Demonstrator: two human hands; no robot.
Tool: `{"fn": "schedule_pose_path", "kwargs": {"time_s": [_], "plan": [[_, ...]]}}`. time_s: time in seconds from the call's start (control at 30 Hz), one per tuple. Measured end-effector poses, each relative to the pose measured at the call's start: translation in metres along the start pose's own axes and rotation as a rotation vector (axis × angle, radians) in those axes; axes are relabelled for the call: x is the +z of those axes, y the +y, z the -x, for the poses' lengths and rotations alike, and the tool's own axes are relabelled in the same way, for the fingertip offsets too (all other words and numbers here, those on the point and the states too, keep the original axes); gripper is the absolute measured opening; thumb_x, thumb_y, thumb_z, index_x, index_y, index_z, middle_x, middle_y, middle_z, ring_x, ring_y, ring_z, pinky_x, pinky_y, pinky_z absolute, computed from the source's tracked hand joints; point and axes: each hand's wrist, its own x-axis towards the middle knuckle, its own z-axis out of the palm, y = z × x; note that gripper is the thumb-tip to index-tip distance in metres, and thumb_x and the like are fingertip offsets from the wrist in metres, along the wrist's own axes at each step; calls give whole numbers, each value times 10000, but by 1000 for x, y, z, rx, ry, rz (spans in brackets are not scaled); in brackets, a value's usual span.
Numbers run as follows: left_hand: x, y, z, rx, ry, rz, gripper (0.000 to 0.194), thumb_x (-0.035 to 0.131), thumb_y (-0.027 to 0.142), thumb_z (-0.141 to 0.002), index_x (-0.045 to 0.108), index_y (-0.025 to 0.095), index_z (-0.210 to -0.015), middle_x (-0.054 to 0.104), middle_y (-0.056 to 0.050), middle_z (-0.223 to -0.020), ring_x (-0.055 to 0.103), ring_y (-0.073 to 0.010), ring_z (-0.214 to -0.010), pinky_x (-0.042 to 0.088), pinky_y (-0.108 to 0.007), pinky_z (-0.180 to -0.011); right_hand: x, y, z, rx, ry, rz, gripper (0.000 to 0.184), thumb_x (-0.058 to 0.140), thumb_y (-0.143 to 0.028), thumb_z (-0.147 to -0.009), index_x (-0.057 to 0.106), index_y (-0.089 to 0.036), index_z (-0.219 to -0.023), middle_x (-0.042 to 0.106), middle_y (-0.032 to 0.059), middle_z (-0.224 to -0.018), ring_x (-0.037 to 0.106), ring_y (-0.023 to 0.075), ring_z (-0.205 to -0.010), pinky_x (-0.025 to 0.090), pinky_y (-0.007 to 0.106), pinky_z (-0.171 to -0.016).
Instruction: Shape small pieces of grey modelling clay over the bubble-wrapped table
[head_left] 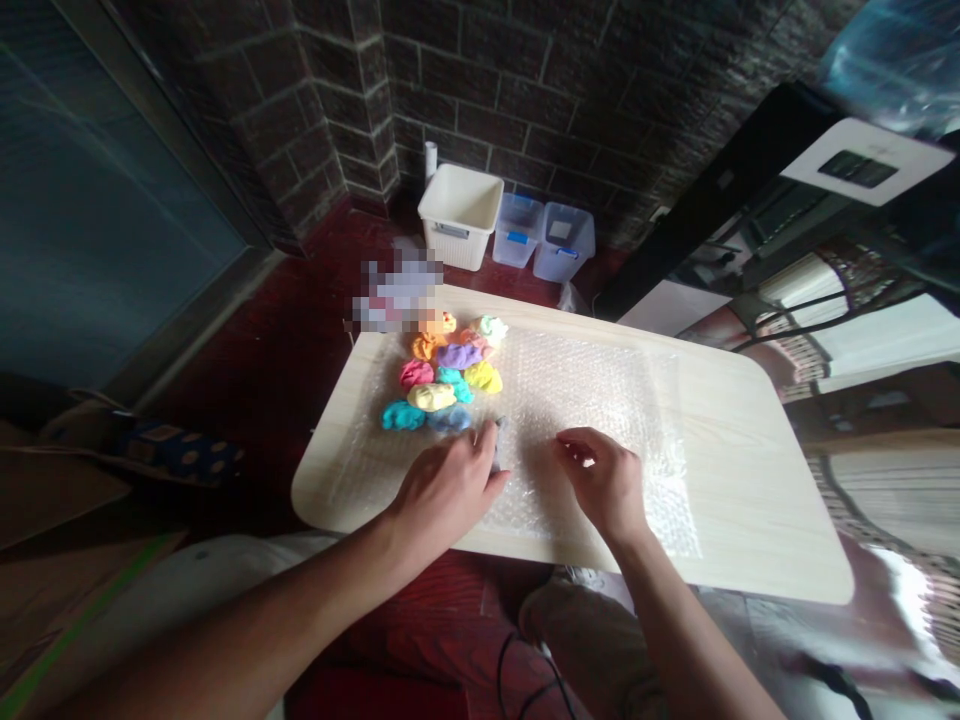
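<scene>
Over bubble wrap (600, 385) on table (750, 450), left hand (450, 482) gripping grey lump (496, 450) near colourful lumps (452, 382); right hand (609, 484) hovering half-curled, cannot tell whether gripping anything.

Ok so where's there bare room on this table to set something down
Bare table lies right of the bubble wrap, out to the rounded right end. The wrap beyond the right hand is free too. Crowded: the left, where coloured lumps sit by the left hand.
</scene>
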Motion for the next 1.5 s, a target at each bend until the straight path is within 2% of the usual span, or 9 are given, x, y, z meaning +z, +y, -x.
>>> {"fn": "schedule_pose_path", "kwargs": {"time_s": [0.13, 0.37, 0.53, 0.7, 0.9, 1.0, 1.17, 1.33, 1.5], "plan": [[4, -2, 0, -31, -23, 92, 388, 689, 283, -886, 644, 190, -1260, 676, -98, -834, 646, -266, -721, 488, -336, -695, 2, -1, -2, -53, -20, 26, 123, 682, -241, -938, 790, -197, -901, 735, 72, -828, 659, 204, -643, 515, 337, -626], [2, 2, 1, 42, 30, 186, 477, 671, 169, -825, 627, 217, -1298, 727, -103, -998, 661, -269, -844, 496, -354, -784, 4, -1, -2, -82, -40, 21, 152, 678, -251, -947, 805, -177, -989, 730, 95, -918, 652, 194, -663, 529, 334, -638], [-2, 9, 1, 49, -69, 256, 231, 647, 156, -814, 689, 189, -1039, 718, -75, -898, 645, -234, -792, 458, -322, -717, -9, -1, 1, 55, -54, -109, 256, 691, -349, -951, 785, -166, -1103, 765, 100, -894, 670, 207, -662, 520, 320, -570], [-2, 12, 3, 61, -118, 226, 34, 645, 165, -799, 633, 197, -805, 646, -47, -815, 611, -213, -758, 401, -315, -681, -18, -10, 8, 193, -262, -507, 370, 722, -435, -945, 775, -167, -1194, 793, 99, -899, 714, 220, -730, 584, 329, -628], [-5, 11, 2, 124, -129, 144, 52, 651, 186, -802, 651, 195, -853, 648, -67, -861, 618, -258, -866, 432, -354, -787, -16, -15, 11, 228, -277, -643, 286, 823, -404, -867, 822, -176, -1040, 789, 79, -796, 696, 199, -657, 604, 331, -618], [-8, 12, 1, 171, -96, 221, 128, 665, 235, -853, 689, 182, -967, 679, -84, -931, 624, -272, -940, 442, -366, -857, -17, -21, 12, 244, -266, -723, 244, 867, -370, -826, 831, -190, -987, 802, 74, -806, 715, 196, -668, 624, 324, -638], [-9, 12, 0, 101, -232, 524, 328, 541, 444, -1025, 710, 176, -942, 681, -31, -775, 619, -179, -716, 399, -273, -637, -16, -33, 17, 201, -260, -795, 178, 859, -334, -844, 841, -232, -989, 826, 74, -868, 785, 247, -821, 671, 389, -785], [-6, 10, -3, 128, -158, 528, 197, 638, 349, -982, 710, 171, -935, 685, -30, -816, 625, -180, -765, 418, -272, -677, -15, -38, 17, 50, -213, -699, 137, 841, -293, -864, 849, -266, -998, 803, 91, -990, 769, 251, -910, 671, 371, -784], [-6, 8, -4, 223, -82, 467, 104, 668, 245, -955, 703, 185, -1033, 696, -62, -959, 646, -210, -901, 464, -303, -795, -15, -37, 16, 87, -214, -725, 128, 852, -272, -847, 848, -249, -973, 801, 75, -915, 768, 221, -796, 668, 341, -730]]}}
